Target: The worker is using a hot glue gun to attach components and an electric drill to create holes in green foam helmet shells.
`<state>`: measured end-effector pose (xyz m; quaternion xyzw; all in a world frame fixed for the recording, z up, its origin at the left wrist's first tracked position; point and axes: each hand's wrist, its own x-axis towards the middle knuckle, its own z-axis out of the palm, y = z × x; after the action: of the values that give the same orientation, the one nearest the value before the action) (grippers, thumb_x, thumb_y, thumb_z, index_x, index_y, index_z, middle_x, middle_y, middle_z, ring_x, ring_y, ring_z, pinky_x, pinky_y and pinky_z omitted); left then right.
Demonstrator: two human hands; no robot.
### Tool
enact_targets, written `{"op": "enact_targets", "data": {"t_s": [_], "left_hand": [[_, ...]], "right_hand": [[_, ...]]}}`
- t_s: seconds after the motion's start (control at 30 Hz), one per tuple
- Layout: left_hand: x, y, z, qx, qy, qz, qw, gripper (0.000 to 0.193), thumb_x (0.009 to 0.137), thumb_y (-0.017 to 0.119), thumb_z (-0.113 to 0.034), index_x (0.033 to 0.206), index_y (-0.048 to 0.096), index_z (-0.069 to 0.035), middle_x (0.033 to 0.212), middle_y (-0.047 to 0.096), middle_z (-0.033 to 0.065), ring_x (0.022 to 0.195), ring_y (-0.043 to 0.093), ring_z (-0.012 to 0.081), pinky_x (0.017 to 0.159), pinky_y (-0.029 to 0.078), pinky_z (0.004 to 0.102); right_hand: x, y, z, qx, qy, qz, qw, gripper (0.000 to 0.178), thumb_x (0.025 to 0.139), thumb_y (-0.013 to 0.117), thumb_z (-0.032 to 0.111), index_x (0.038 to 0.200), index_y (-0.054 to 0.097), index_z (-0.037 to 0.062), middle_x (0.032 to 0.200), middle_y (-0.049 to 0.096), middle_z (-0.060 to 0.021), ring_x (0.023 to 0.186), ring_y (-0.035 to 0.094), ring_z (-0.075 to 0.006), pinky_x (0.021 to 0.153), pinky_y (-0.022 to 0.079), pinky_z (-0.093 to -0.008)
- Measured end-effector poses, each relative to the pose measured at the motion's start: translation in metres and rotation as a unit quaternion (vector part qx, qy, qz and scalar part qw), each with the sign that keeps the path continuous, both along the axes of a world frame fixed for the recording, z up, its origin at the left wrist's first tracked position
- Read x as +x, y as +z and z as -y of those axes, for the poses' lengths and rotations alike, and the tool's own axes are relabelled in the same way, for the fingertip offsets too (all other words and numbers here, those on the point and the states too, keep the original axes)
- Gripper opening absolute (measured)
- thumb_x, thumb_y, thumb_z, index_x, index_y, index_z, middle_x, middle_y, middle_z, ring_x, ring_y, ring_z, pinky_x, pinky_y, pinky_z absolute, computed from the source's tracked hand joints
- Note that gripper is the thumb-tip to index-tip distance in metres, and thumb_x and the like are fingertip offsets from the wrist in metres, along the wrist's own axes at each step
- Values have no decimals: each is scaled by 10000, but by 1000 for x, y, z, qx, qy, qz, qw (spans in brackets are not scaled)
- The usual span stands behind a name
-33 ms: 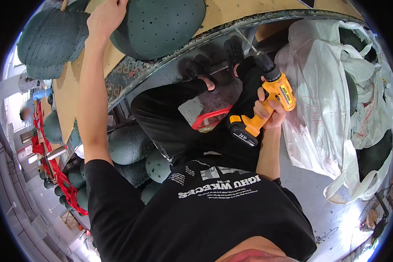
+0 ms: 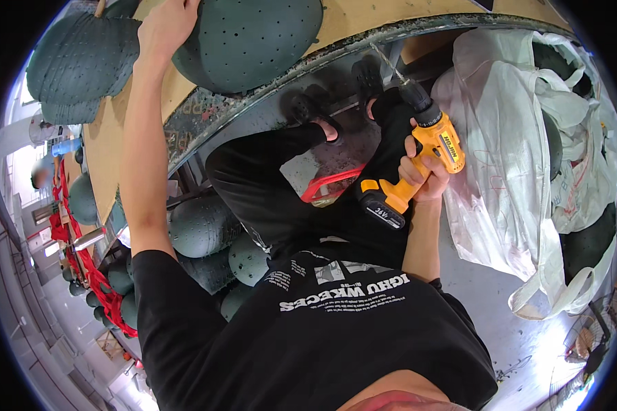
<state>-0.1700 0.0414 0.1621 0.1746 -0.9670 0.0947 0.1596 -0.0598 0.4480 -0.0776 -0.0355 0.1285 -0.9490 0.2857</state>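
At the top left, my left hand [image 2: 166,31] is closed at the left side of a dark green domed shell [image 2: 253,44] dotted with small holes. Its fingertips are partly cut off by the picture's top edge. The shell rests on the tan tabletop [image 2: 363,19]. My right hand [image 2: 425,179] grips a yellow and black cordless drill [image 2: 440,145] above my right thigh. A long drill bit [image 2: 387,61] points up toward the table's edge, apart from the shell.
Stacked ribbed green shells [image 2: 82,65] lie on the table's left part. More green shells [image 2: 202,226] sit below at my left. A large white woven sack [image 2: 490,157] with green pieces stands at my right. A red-handled container [image 2: 332,183] is between my legs. Red cloth [image 2: 92,277] hangs far left.
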Motion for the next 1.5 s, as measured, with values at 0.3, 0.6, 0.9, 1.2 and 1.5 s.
{"op": "enact_targets", "data": {"t_s": [0.3, 0.6, 0.9, 1.2, 1.5], "left_hand": [[-20, 12, 0, 27, -21, 26, 999, 568, 999, 494, -421, 844, 656, 100, 777, 663, 254, 730, 665, 361, 691, 505, 455], [-10, 33, 8, 29, -97, 2, 995, 456, 968, 532, -322, 837, 610, 108, 733, 626, 246, 648, 622, 330, 643, 476, 441], [-25, 48, 6, 35, -194, 42, 979, 435, 974, 511, -331, 889, 635, 78, 792, 652, 258, 717, 650, 365, 680, 474, 456], [-47, 23, 12, 18, -201, 88, 975, 492, 978, 515, -398, 830, 591, 65, 813, 634, 240, 745, 622, 341, 696, 471, 450], [-64, 10, -12, 138, -217, 13, 966, 542, 982, 505, -426, 1351, 536, -30, 1388, 527, 214, 1309, 493, 358, 1030, 413, 430]], "right_hand": [[0, -5, -2, -8, -3, 0, 1000, 693, 792, 629, 66, 1446, 400, 41, 965, 574, -120, 443, 456, -117, 443, 385, -246], [4, -2, -6, 13, -20, 14, 1000, 688, 798, 649, 71, 1442, 408, 39, 948, 578, -115, 438, 451, -108, 438, 376, -245], [6, -3, -8, 17, -28, 21, 999, 683, 804, 643, 67, 1443, 403, 38, 951, 578, -118, 440, 439, -104, 436, 364, -246], [4, -4, -7, 1, -28, 3, 1000, 679, 811, 616, 49, 1449, 386, 38, 974, 574, -125, 449, 446, -108, 445, 379, -242], [23, 27, 23, 223, -14, -80, 972, 250, 880, 581, 77, 1068, 541, -82, 723, 547, -62, 492, 449, -89, 498, 353, -226]]}}
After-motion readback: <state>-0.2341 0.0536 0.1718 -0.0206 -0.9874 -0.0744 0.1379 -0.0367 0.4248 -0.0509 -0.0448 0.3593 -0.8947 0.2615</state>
